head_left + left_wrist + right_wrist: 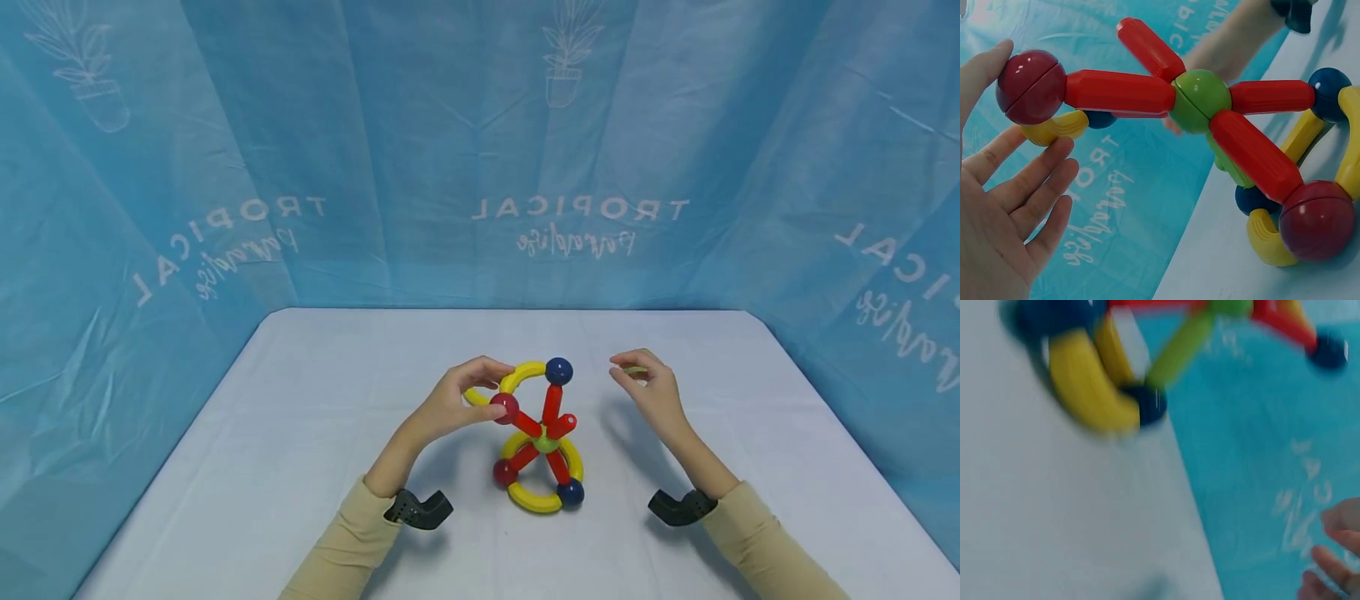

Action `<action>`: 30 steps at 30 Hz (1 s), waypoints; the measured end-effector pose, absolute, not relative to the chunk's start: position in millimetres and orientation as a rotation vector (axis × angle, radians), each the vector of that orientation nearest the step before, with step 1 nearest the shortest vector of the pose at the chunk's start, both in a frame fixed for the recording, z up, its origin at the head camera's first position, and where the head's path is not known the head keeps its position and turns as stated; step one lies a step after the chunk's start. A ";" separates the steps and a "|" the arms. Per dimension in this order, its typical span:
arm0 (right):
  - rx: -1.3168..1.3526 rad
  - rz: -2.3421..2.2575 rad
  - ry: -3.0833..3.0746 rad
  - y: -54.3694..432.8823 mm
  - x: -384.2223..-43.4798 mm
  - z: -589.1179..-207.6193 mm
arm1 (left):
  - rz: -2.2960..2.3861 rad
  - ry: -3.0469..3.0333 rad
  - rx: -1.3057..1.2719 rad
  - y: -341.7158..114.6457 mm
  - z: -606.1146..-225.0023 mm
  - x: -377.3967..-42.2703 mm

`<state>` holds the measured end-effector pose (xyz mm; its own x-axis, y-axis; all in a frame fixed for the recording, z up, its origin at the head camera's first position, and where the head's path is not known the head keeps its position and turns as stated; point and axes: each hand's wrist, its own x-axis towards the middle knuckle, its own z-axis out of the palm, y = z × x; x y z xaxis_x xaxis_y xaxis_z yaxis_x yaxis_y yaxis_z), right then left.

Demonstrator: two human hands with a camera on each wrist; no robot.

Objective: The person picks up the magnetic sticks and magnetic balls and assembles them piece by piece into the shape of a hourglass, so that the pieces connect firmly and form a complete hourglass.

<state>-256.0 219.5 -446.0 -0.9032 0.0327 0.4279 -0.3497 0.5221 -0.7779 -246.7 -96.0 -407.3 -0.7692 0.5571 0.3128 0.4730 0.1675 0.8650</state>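
Observation:
A magnetic stick-and-ball toy model stands mid-table, a green ball (1200, 101) joining its red sticks (1119, 92). My left hand (455, 400) holds an upper dark red ball (1030, 87) between thumb and fingers. Its fingertips also touch a curved yellow stick (1054, 128) below that ball. Another yellow curve (522, 374) leads to a dark blue ball (558, 372). The lower ring of yellow curves (534, 500) rests on the table. To the right, apart from the model, my right hand (651, 387) has curled fingers with a yellow-green sliver (636, 369) showing between them, mostly hidden.
A white-covered table (360, 350) lies under the model. Blue printed sheeting (420, 167) hangs behind and at both sides. A black wrist device (420, 510) sits on the left forearm, another (681, 507) on the right. One red stick (562, 426) has a bare end.

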 end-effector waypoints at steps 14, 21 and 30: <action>0.153 1.220 -2.687 263.9 -304.0 -483.6 | 1.646 2.292 1.049 -95.5 -408.7 -246.2; 0.105 1.249 -2.582 256.1 -290.3 -478.5 | 1.648 2.305 1.077 -94.2 -408.9 -247.5; 0.419 1.470 -2.311 206.1 -218.9 -414.9 | 1.646 2.322 1.086 -95.7 -410.5 -248.9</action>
<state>-218.9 206.1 -414.9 -0.8879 -0.0517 0.4571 -0.4360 0.4117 -0.8003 -248.9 -95.7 -410.5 -0.7419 0.5935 0.3120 0.4910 0.1639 0.8556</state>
